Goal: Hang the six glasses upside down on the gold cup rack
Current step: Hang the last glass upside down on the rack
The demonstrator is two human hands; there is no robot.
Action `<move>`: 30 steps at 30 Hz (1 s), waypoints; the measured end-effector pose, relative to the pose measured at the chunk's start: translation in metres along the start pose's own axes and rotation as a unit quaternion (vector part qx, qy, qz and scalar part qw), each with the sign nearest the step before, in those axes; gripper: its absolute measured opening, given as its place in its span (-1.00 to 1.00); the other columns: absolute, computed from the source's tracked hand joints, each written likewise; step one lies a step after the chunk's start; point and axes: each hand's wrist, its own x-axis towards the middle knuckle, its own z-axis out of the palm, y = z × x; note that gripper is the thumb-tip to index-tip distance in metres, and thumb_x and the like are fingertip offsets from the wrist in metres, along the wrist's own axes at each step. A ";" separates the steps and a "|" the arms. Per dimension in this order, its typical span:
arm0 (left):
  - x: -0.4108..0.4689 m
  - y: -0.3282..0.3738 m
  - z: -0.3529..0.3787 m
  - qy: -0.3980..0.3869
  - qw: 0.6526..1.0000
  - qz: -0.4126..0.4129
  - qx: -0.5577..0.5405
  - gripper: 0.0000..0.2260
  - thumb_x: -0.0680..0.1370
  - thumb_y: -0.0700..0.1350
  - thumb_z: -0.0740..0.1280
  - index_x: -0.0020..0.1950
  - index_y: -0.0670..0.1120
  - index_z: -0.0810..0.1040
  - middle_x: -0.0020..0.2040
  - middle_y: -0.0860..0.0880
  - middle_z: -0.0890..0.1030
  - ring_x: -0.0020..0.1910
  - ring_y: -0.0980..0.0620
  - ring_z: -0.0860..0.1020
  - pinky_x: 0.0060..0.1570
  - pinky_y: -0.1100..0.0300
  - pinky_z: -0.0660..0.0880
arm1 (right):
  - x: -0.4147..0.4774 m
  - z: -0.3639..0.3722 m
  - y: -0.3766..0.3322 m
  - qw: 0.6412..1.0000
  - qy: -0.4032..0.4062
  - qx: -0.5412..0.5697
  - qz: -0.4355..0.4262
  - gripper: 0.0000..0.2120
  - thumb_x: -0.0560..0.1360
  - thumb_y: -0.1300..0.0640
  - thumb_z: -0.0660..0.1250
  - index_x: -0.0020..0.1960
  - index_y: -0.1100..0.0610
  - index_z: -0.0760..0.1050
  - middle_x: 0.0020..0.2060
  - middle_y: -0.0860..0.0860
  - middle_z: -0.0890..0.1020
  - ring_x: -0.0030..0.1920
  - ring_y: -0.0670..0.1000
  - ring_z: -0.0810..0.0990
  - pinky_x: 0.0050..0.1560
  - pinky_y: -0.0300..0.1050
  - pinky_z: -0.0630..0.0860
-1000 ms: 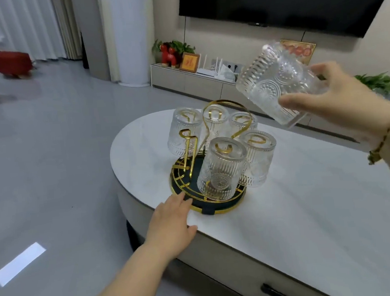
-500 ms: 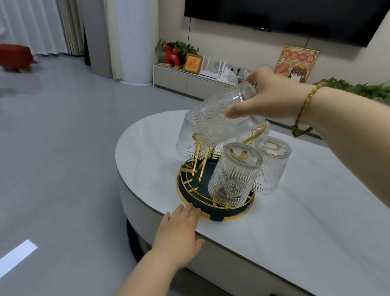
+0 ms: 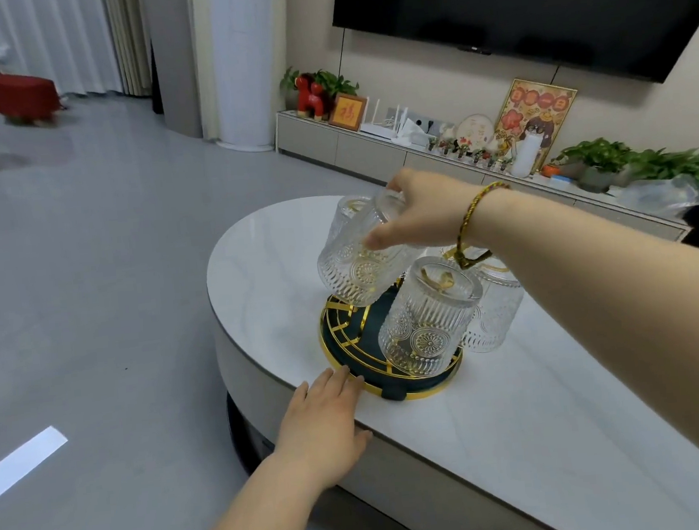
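Note:
The gold cup rack (image 3: 348,347) with its dark round base stands on the white marble table (image 3: 522,418). Several embossed glasses hang upside down on it; the nearest glass (image 3: 426,317) is at the front. My right hand (image 3: 423,212) grips one more glass (image 3: 356,264) by its bottom end, mouth down and tilted, at the rack's left side. Whether it sits on a prong is hidden. My left hand (image 3: 325,423) lies flat with straight fingers on the table edge, fingertips touching the rack's base rim.
The table's rounded end and front edge are close to my left hand. A long low TV cabinet (image 3: 371,148) with ornaments and plants runs along the far wall under a television. Grey floor lies to the left.
My right hand has brought the glass down from high on the right, turned it mouth down and lowered it onto the rack's left side. My left hand stayed by the base.

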 end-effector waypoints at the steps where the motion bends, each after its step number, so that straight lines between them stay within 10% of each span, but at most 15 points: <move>1: 0.000 0.000 0.000 -0.002 1.000 0.000 -0.001 -0.41 0.55 0.02 0.18 0.49 0.00 -0.05 0.55 -0.02 -0.04 0.52 -0.02 -0.05 0.50 0.00 -0.08 | 0.001 0.004 -0.001 1.000 -0.004 -0.009 0.004 -0.31 0.32 -0.13 0.34 0.29 0.19 0.20 0.22 0.13 0.44 0.06 0.06 0.42 0.01 -0.12 0.36; 15: 0.000 -0.001 0.002 -0.005 1.000 0.001 -0.006 -0.40 0.54 0.02 0.19 0.49 0.01 -0.04 0.55 -0.02 -0.06 0.52 -0.02 -0.03 0.49 0.00 -0.08 | 0.003 0.034 -0.001 0.999 -0.024 -0.025 0.041 -0.41 0.39 -0.07 0.28 0.31 0.17 0.19 0.36 0.21 0.17 0.04 0.12 0.45 0.04 -0.08 0.38; 30: 0.000 0.002 0.002 -0.009 1.000 -0.004 -0.001 -0.40 0.55 0.05 0.19 0.49 0.01 -0.04 0.55 -0.03 -0.08 0.52 0.00 -0.07 0.49 0.03 -0.10 | -0.012 0.031 0.031 0.998 0.034 0.046 0.040 -0.44 0.41 -0.05 0.26 0.31 0.18 0.23 0.27 0.13 0.41 0.20 0.09 0.42 -0.02 -0.17 0.29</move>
